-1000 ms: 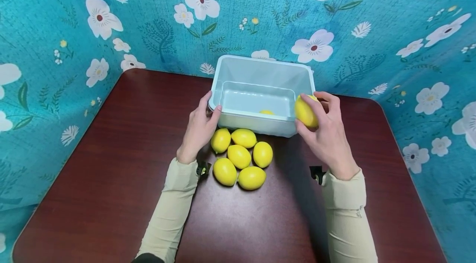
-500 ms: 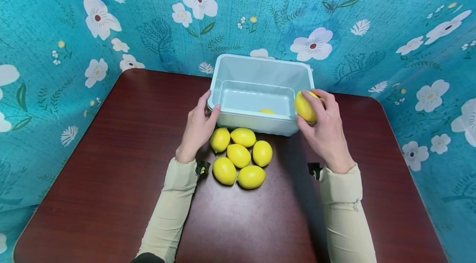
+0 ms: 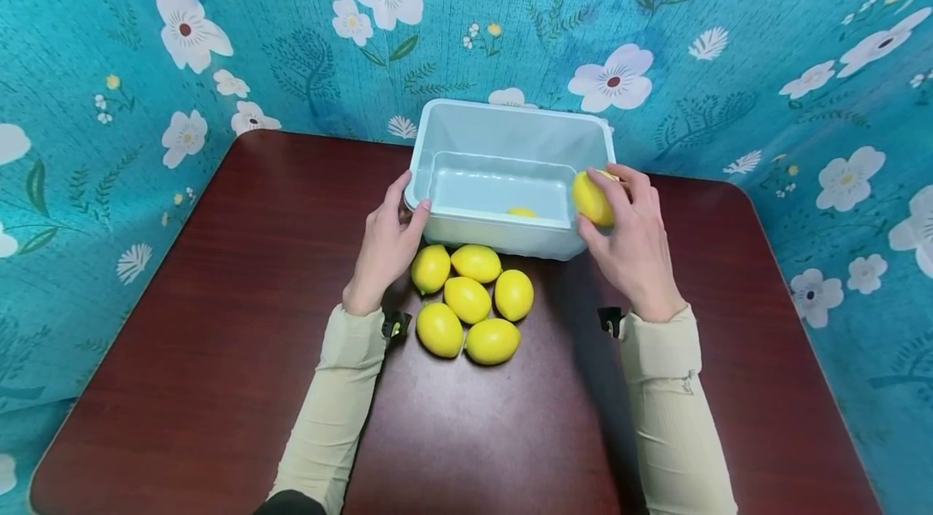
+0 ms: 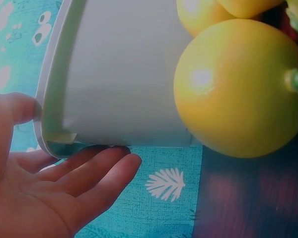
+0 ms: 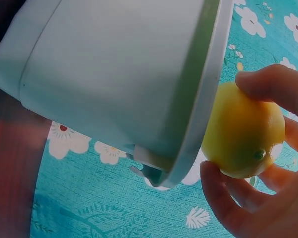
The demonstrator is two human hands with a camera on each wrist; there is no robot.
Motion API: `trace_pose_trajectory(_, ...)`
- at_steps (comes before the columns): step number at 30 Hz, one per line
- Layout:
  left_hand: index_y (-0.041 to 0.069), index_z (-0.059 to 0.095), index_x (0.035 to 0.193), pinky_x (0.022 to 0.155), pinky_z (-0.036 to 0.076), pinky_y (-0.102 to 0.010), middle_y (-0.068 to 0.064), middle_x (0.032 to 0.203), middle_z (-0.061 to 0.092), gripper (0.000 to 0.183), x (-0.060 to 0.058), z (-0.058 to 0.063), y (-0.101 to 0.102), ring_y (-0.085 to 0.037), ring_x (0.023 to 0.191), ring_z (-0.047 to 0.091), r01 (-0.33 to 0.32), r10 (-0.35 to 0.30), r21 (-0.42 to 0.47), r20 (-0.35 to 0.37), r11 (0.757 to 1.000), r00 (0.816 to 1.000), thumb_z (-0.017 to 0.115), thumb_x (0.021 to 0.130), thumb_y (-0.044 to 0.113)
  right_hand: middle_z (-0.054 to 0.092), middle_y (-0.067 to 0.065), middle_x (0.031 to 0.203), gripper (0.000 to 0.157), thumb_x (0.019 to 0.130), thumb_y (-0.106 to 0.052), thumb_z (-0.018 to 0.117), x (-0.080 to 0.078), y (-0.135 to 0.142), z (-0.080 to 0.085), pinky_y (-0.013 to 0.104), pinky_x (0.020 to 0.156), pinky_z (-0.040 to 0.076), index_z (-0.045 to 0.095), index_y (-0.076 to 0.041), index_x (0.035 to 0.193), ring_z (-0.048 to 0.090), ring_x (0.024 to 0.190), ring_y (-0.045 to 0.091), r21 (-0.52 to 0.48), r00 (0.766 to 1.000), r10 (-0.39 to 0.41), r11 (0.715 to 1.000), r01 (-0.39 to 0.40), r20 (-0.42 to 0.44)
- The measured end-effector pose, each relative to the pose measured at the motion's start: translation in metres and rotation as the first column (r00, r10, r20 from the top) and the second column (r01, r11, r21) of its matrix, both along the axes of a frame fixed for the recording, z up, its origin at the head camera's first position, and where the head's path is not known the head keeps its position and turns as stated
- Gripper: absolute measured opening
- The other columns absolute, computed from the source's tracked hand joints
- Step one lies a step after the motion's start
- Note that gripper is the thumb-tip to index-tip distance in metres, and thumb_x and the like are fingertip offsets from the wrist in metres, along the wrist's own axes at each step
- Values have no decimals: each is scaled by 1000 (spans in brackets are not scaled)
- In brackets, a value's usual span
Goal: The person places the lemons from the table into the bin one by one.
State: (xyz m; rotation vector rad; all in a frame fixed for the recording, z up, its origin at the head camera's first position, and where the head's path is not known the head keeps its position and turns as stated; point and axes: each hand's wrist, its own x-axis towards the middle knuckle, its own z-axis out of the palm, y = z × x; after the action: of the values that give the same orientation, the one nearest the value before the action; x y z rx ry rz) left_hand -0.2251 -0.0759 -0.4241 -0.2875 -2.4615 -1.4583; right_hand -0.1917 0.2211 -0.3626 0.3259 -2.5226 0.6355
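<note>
The right hand (image 3: 632, 244) has one lemon (image 3: 590, 201) pinched between thumb and curled fingers, out at about 10 o'clock from that hand. That puts it right at the near right corner of the bin (image 3: 503, 231), between 3 and 4 o'clock from its middle. Can't tell if it touches the edge. Long axis looks like 11 to 5, though fingers cover part of it. Left hand (image 3: 384, 248) is farther off, fingers and thumb gripping the bin's 8 o'clock corner. Six loose lemons (image 3: 468, 300) sit bunched on the counter (image 3: 219, 296), 6 to 7 o'clock from the bin.
</note>
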Motion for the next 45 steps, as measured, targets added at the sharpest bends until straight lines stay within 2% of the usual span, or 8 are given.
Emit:
trace_pose_trajectory(5,15,31,139,79,50,-37,-11,109,60,57,-2,0,-1,-16,91,61,0,0,5,-19,1000,1000,47,90,40,39,14,128,52,76,-14,69,-4,-2,0,45,86,38,52,-15,125,37,114,29,-10,1000,-10,1000,10,14)
trace_pose_trajectory(10,15,31,139,75,50,-31,-8,100,61,57,-2,1,-1,-13,86,60,-3,3,-1,-14,1000,1000,46,90,41,40,14,127,51,77,-15,68,-8,-2,-2,45,86,38,52,-14,126,36,113,31,1,1000,-13,1000,13,24)
trace_pose_trajectory(16,13,30,139,75,50,-32,-11,109,60,58,-2,1,0,-15,88,61,17,-17,8,-16,1000,1000,45,91,42,41,13,130,50,79,-17,66,-8,-2,-4,45,85,39,51,-13,126,38,111,31,23,999,-20,1000,20,30)
trace_pose_trajectory(21,13,30,139,76,50,-33,-11,104,61,58,-2,1,0,-17,89,61,19,-19,9,-17,1000,1000,45,91,41,42,12,131,51,79,-18,66,-8,-2,-7,45,85,39,50,-14,127,39,111,31,38,999,-28,999,26,38)
trace_pose_trajectory(31,14,30,139,80,50,-34,-12,114,59,58,-1,1,1,-16,93,62,17,-17,9,-2,1000,1000,45,91,41,41,14,130,51,78,-15,67,-10,-1,-9,46,89,37,51,-11,126,39,113,32,15,1000,-4,1000,4,23)
trace_pose_trajectory(34,14,30,139,78,50,-33,-11,110,60,58,-1,0,1,-15,91,61,12,-12,5,-3,1000,1000,45,91,42,41,14,130,51,78,-15,67,-10,-1,-10,46,89,37,50,-11,126,38,114,31,8,999,-5,1000,5,37)
trace_pose_trajectory(41,16,30,139,67,45,-29,-6,81,54,58,-1,-1,0,-16,76,54,1,-1,-14,5,1000,1000,44,90,44,42,14,128,48,78,-16,67,-10,-1,-11,45,87,38,52,-10,124,40,112,31,7,1000,-4,1000,3,24)
trace_pose_trajectory(45,17,30,139,69,46,-29,-3,83,54,59,-1,0,0,-14,79,55,2,-2,-21,3,1000,1000,43,90,45,43,14,128,46,80,-17,66,-10,-1,-12,45,84,39,53,-10,123,41,110,31,5,1000,-1,1000,0,15)
